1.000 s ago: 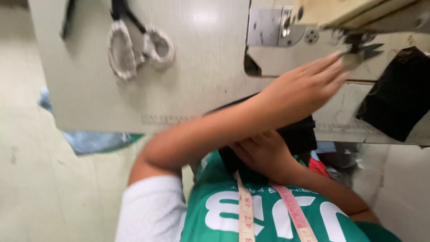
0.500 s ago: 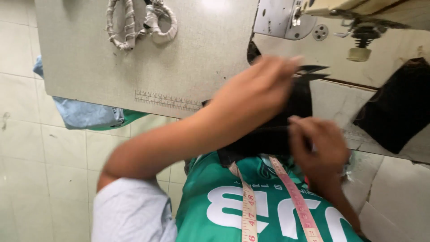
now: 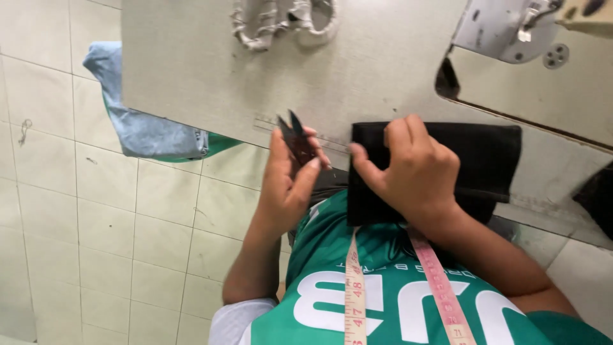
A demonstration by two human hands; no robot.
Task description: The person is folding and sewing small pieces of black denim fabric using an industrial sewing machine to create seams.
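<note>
- The left hand (image 3: 287, 182) is closed around a pair of small black thread snips (image 3: 295, 135); the thumb and the fingers press on the handle and the two pointed blades stand a little apart, pointing up toward the table
- The right hand (image 3: 412, 169) lies flat on a folded piece of black fabric (image 3: 485, 156), with the fingers spread and a little bent; it presses the cloth down, and the thumb points toward the left hand
- The black fabric rests on the front edge of the pale grey sewing table (image 3: 191, 70) and hangs partly over the person's lap, just beside the snips
- The two hands are near each other but they do not touch
- A pink and yellow measuring tape (image 3: 355, 287) hangs around the person's neck, over a green shirt with white print (image 3: 396, 300)
- On the far side of the table lie scissors with handles wrapped in pale cloth (image 3: 281, 22)
- At the upper right, a metal part of the sewing machine (image 3: 504, 29) is visible
- A light blue cloth (image 3: 137, 121) hangs under the left edge of the table, above the floor of pale tiles (image 3: 76, 243)
</note>
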